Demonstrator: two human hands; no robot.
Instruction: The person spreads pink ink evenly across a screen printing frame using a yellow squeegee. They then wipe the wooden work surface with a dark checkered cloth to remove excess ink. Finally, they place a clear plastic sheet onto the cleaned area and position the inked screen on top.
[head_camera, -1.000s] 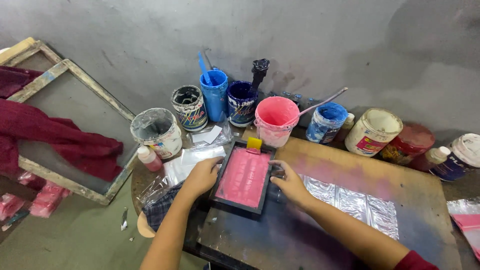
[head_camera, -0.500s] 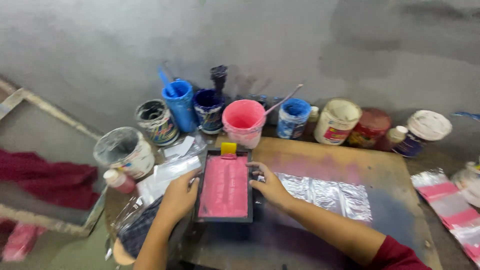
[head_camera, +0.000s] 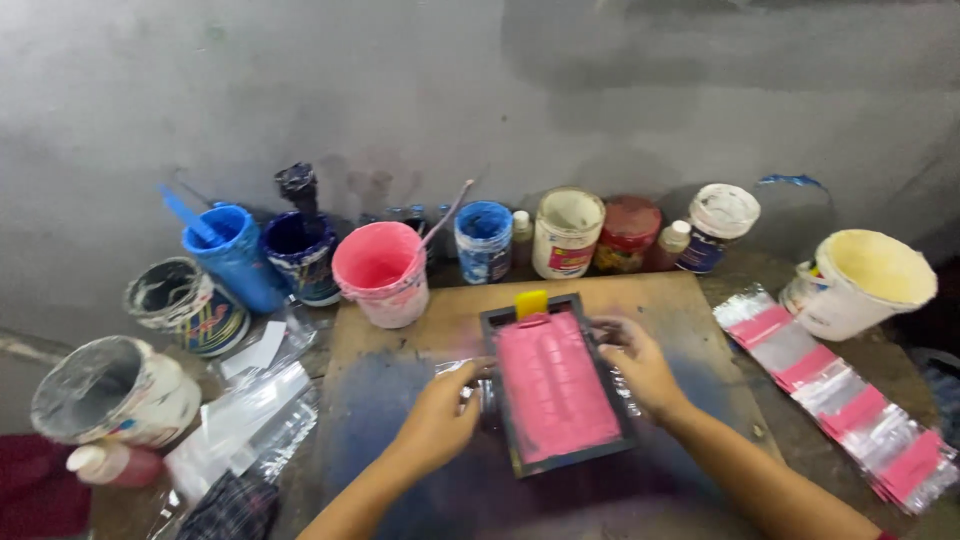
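Observation:
A small dark-framed printing screen (head_camera: 556, 388) coated in pink ink lies flat on a stained wooden board (head_camera: 420, 340). A yellow squeegee (head_camera: 531, 303) rests at its far edge. My left hand (head_camera: 440, 418) grips the frame's left side. My right hand (head_camera: 637, 362) holds the frame's right side. A clear plastic bag (head_camera: 462, 370) peeks out under the frame by my left hand.
Paint pots line the wall: a pink bucket (head_camera: 383, 271) with a stick, blue tubs (head_camera: 232, 252), a white jar (head_camera: 567, 232), a red-lidded jar (head_camera: 628, 231). A cream bucket (head_camera: 858, 281) stands right, above a row of pink-printed bags (head_camera: 838, 397). Loose plastic bags (head_camera: 245, 415) lie left.
The view has swung right and drawn closer, so the wooden frames and red cloth at left left the picture. Both hands stay on the pink screen's sides.

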